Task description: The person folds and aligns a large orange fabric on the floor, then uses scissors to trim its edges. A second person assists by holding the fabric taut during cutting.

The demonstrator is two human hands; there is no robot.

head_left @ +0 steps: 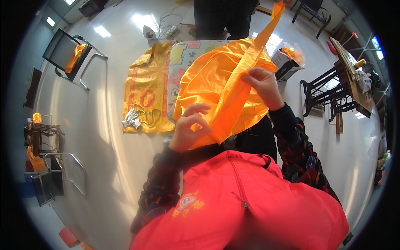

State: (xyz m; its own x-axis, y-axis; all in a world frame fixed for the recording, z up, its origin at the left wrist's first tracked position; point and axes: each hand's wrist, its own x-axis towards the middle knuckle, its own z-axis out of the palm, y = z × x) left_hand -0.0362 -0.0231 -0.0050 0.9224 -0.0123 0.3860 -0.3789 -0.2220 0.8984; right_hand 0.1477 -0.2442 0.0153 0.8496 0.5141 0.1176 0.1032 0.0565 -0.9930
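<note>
Bright orange satin cloth (204, 79) lies spread over my lap and the low padded surface ahead, with a long folded strip (229, 100) running diagonally across it and rising toward the top right. My right hand (260, 85) pinches this strip between thumb and fingers at its middle. My left hand (189, 127) is lower on the strip, thumb and forefinger curled together at its edge, other fingers loosely bent. A yellow printed sack (141, 71) and a pale patterned mat (179, 54) lie beneath and beside the cloth, with a crumpled white glove (131, 118) on the sack.
A person in dark trousers (216, 14) stands beyond. Chairs (66, 56) with orange fabric are at left. A box (283, 66) with bagged fabric sits right of the cloth, near a wooden table on black iron legs (350, 96). Cables (164, 23) trail on the floor.
</note>
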